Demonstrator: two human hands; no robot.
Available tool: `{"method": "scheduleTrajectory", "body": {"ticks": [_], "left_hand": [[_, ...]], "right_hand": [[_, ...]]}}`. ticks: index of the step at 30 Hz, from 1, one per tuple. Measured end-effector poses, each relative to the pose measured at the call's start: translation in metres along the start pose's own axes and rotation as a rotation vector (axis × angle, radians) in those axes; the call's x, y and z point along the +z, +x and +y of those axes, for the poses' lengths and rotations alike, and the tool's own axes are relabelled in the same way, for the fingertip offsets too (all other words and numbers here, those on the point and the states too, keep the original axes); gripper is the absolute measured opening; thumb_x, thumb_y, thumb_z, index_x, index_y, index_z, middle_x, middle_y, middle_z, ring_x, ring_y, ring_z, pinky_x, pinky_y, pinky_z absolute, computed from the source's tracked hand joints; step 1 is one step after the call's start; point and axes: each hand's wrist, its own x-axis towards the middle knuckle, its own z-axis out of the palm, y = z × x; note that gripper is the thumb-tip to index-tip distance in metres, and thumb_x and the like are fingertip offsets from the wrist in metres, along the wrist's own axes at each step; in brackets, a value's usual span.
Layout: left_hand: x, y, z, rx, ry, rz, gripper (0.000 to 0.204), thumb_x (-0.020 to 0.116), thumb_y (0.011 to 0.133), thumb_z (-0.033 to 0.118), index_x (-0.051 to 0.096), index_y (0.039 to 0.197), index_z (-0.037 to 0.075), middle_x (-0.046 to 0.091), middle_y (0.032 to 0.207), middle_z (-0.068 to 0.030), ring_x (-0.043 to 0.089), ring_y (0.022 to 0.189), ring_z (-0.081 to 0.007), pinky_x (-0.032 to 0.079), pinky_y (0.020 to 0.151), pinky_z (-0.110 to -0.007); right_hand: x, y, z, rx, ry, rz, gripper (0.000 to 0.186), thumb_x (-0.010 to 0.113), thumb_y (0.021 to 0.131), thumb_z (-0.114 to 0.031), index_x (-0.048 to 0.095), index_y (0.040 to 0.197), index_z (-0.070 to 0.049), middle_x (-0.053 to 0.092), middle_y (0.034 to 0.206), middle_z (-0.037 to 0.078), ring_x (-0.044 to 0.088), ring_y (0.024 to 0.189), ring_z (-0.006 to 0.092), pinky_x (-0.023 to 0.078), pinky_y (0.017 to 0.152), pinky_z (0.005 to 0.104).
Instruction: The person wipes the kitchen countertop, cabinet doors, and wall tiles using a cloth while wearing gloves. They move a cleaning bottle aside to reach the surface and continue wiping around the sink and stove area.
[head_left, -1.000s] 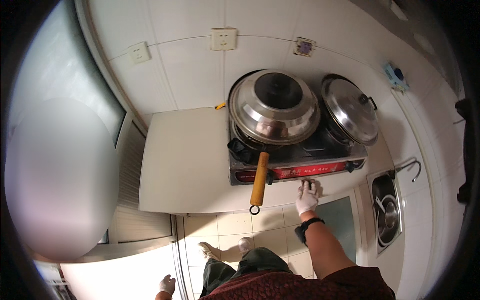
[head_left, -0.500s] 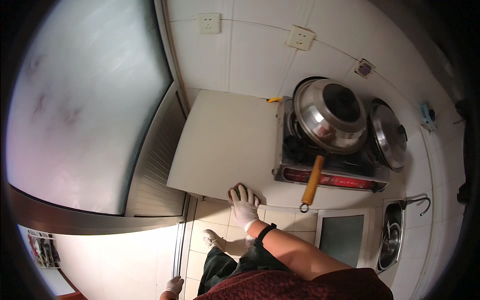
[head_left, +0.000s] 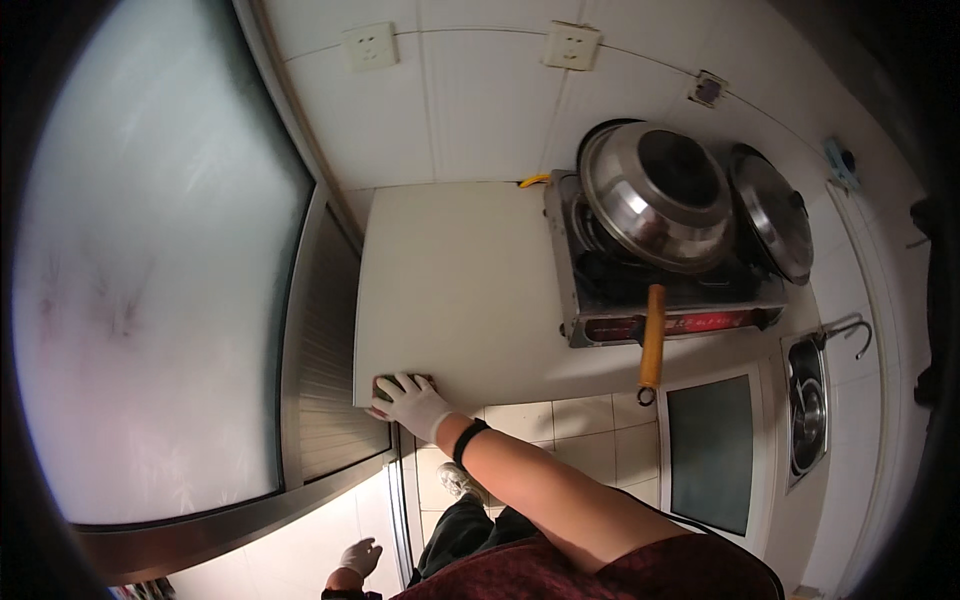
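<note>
My right hand (head_left: 412, 405), in a white glove, presses a small green and reddish cleaning pad (head_left: 383, 388) onto the front left corner of the white countertop (head_left: 450, 290). Its fingers bend over the pad and hide most of it; whether it is a sponge or a folded cloth cannot be told. Low beside my body hangs my left hand (head_left: 360, 557), also gloved, with its fingers apart and nothing in it.
A gas stove (head_left: 680, 320) stands on the right, bearing a lidded wok (head_left: 655, 200) whose wooden handle (head_left: 652, 340) juts past the counter edge. Behind it sits another lidded pan (head_left: 775, 215). A sink (head_left: 806, 410) lies far right; a frosted glass door (head_left: 180, 260) borders the left.
My right hand has slid the pad leftward along the counter's front edge to the corner. My left hand's fingers have spread. The view has shifted slightly.
</note>
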Motion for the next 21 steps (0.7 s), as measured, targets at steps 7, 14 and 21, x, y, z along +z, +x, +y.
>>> {"method": "scheduleTrajectory", "body": {"ticks": [7,14,21], "left_hand": [[-0.148,0.019,0.168,0.014,-0.308,0.342,0.052,0.064,0.092,0.035,0.06,0.136,0.005,0.068,0.125,-0.0195,0.067,0.112,-0.0321,0.051,0.097,-0.039],[-0.097,0.044,0.25,0.016,-0.208,0.278,0.05,0.062,0.094,0.034,0.06,0.135,0.005,0.064,0.132,-0.0196,0.062,0.122,-0.0326,0.049,0.103,-0.039],[0.029,0.074,0.285,-0.133,0.036,-0.075,0.045,0.047,0.098,0.037,0.063,0.13,0.01,0.058,0.141,-0.0171,0.054,0.131,-0.0343,0.043,0.109,-0.04]], "right_hand": [[-0.044,-0.14,0.092,0.125,-0.177,-0.005,0.038,0.054,0.094,-0.027,0.058,0.131,-0.031,0.046,0.145,0.004,0.041,0.137,0.0275,0.039,0.11,0.0501],[-0.118,-0.325,0.224,0.44,-0.065,-0.309,0.056,0.046,0.101,-0.019,0.034,0.153,-0.037,0.023,0.163,0.006,0.027,0.148,0.0343,0.024,0.121,0.0592],[-0.189,-0.499,0.334,0.776,-0.095,0.057,0.044,0.057,0.089,-0.013,0.064,0.131,-0.025,0.051,0.144,0.006,0.053,0.126,0.0328,0.042,0.108,0.0457]]}}
